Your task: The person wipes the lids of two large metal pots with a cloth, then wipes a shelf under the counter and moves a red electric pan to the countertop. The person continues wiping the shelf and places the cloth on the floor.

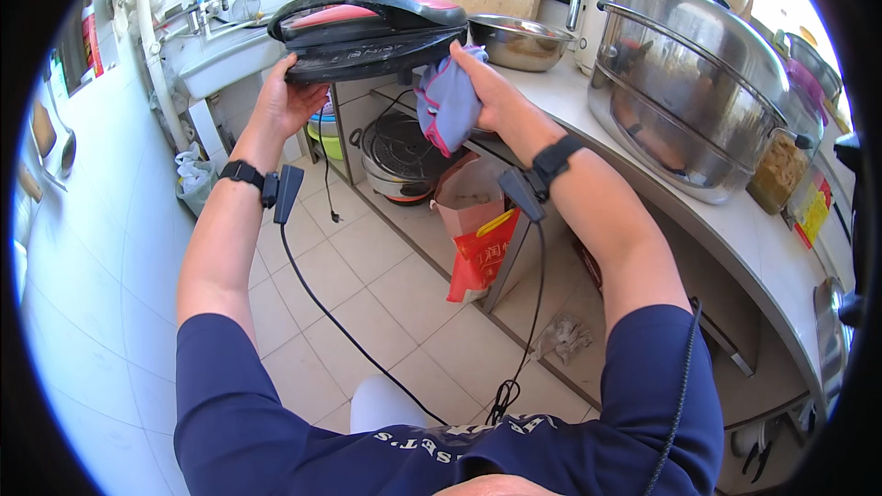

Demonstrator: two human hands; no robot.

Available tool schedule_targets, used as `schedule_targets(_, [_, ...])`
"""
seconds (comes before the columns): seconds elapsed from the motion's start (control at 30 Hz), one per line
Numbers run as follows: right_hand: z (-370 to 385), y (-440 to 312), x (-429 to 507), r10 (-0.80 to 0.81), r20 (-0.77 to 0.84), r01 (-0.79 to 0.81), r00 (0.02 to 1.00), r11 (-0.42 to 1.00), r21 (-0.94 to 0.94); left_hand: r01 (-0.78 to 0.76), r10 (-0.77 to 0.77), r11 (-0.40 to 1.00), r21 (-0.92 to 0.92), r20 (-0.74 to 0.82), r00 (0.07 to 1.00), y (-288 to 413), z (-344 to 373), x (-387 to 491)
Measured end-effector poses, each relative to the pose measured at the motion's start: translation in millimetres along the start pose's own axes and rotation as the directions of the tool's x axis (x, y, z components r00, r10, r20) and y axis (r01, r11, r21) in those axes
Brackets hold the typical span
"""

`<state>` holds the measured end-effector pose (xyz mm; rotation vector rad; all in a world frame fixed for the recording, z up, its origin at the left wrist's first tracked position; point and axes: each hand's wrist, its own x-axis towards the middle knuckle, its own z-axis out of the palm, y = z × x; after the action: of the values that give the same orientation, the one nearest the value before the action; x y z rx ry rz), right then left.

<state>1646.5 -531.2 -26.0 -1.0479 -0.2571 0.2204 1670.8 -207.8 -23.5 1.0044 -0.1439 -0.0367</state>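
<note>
A black and red electric baking pan [372, 41] is held up in the air before me, its lid down. My left hand [296, 86] grips the left end from below, with the thumb on the side. At the right end my right hand [486, 86] supports the appliance and also holds a crumpled blue-grey cloth [448, 103] with pink edging. The power cord [324, 172] hangs from the pan, its plug dangling near the floor. My right fingers are partly hidden behind the cloth.
On the white counter [558, 93] to the right stand a steel basin [520, 41] and a large steel steamer pot [689, 89]. Below are stacked pans [406, 158] and a red bag [482, 255]. A sink [224, 62] is at the back left, beside a waste bin [196, 182].
</note>
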Motion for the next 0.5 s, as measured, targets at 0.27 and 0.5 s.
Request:
schedule_targets(0.27, [-13, 12, -137, 0.153, 0.052, -0.146, 0.987, 0.981, -0.129, 0.038, -0.03, 0.994, 0.102, -0.075, 0.997, -40, 27, 74])
schedule_targets(0.5, [-51, 69, -275, 0.326, -0.009, -0.32, 0.945, 0.919, -0.233, -0.07, 0.072, 0.997, 0.029, -0.071, 0.995, -47, 20, 128])
